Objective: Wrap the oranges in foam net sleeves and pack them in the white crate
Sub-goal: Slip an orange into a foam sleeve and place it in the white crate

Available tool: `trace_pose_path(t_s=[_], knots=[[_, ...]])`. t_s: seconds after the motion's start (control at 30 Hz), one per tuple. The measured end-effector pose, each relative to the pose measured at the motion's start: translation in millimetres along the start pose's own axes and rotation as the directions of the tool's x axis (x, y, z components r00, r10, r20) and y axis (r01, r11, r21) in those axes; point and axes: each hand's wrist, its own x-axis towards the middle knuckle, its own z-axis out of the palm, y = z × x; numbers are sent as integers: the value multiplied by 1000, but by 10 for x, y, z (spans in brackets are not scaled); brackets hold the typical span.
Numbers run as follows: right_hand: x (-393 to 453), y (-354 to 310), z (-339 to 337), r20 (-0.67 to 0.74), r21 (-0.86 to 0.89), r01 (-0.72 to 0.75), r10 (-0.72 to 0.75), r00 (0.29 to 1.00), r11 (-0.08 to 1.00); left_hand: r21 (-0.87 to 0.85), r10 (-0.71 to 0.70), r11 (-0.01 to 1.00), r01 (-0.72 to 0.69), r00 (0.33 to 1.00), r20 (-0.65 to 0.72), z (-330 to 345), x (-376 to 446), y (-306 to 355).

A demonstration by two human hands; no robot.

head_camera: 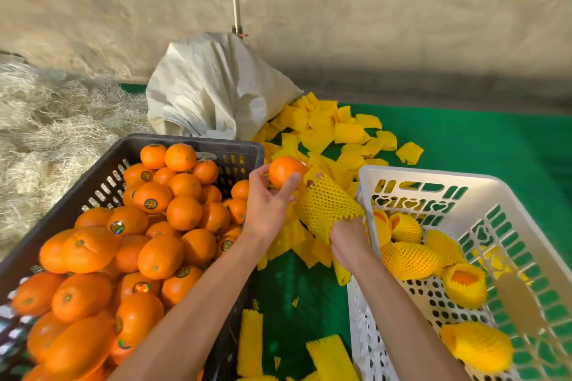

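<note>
The left hand holds one round orange fruit in its curled fingers, up above the gap between the two crates. The right hand is tucked inside a yellow foam net sleeve and stretches it; its fingers are hidden, so it looks like a grip from inside, but that is hard to tell. The sleeve's open end is just beside the orange. On the left, a black plastic crate is heaped with bare oranges (some have stickers). On the right, the white plastic crate holds several wrapped oranges. Loose yellow sleeves lie on the green surface near a white woven sack, far behind.
</note>
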Motion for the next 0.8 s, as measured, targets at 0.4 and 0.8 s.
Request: trace_pose_path(t_s=[0.4, 0.8], knots=[[-113, -14, 14, 273, 213, 59, -117, 955, 975, 87, -58, 995, 49, 993, 106, 47, 32, -40], [-81, 25, 22, 245, 237, 10, -69, 967, 972, 236, -228, 963, 131, 862, 453, 22, 16, -141]])
